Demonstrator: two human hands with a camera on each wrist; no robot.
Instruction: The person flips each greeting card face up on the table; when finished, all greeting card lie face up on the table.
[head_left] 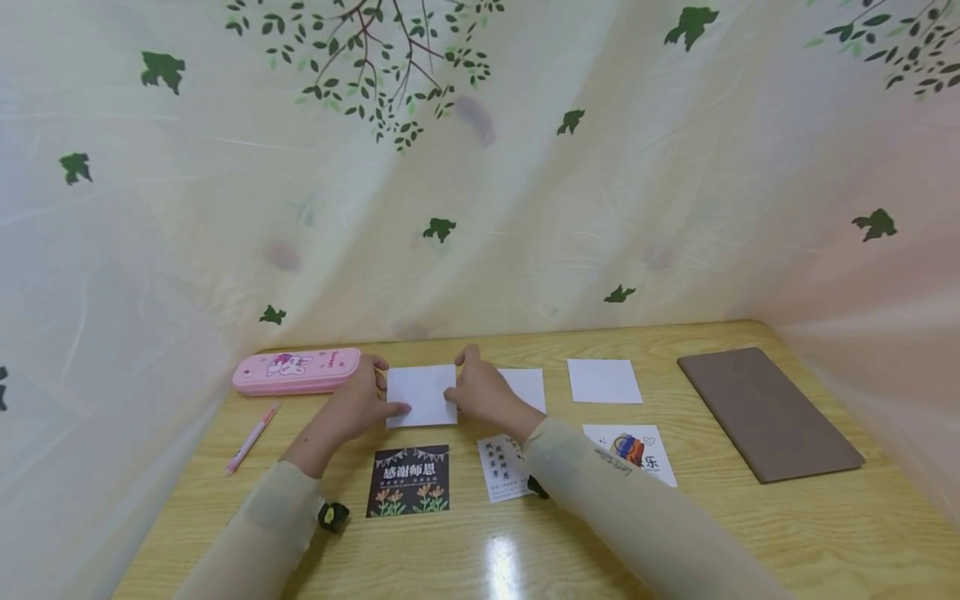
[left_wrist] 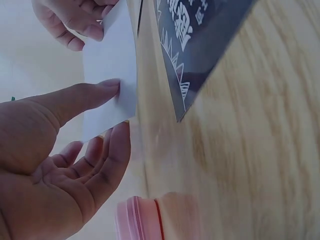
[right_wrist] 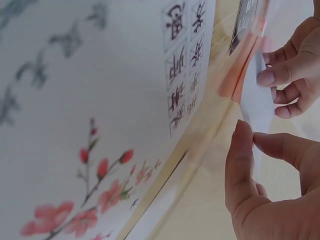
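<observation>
A blank white card (head_left: 422, 392) is held up between both hands, above a dark card (head_left: 408, 483) with white lettering and orange flowers. My left hand (head_left: 357, 407) pinches its left side, thumb on the near face and fingers behind, as the left wrist view shows. At the opposite edge my right hand (head_left: 486, 393) pinches the card (right_wrist: 257, 100) between thumb and fingertips. A second white card (head_left: 529, 385) lies partly hidden behind the right hand. Under the right forearm, a card with handwritten characters (head_left: 501, 468) and red blossoms (right_wrist: 111, 196) is partly covered.
A pink pencil case (head_left: 296, 372) lies back left, beside the left hand, with a pink pen (head_left: 252, 439) in front of it. To the right are another white card (head_left: 604, 382), a printed card (head_left: 637, 450) partly under the right sleeve, and a brown folder (head_left: 768, 417). A patterned curtain (head_left: 510, 208) hangs behind.
</observation>
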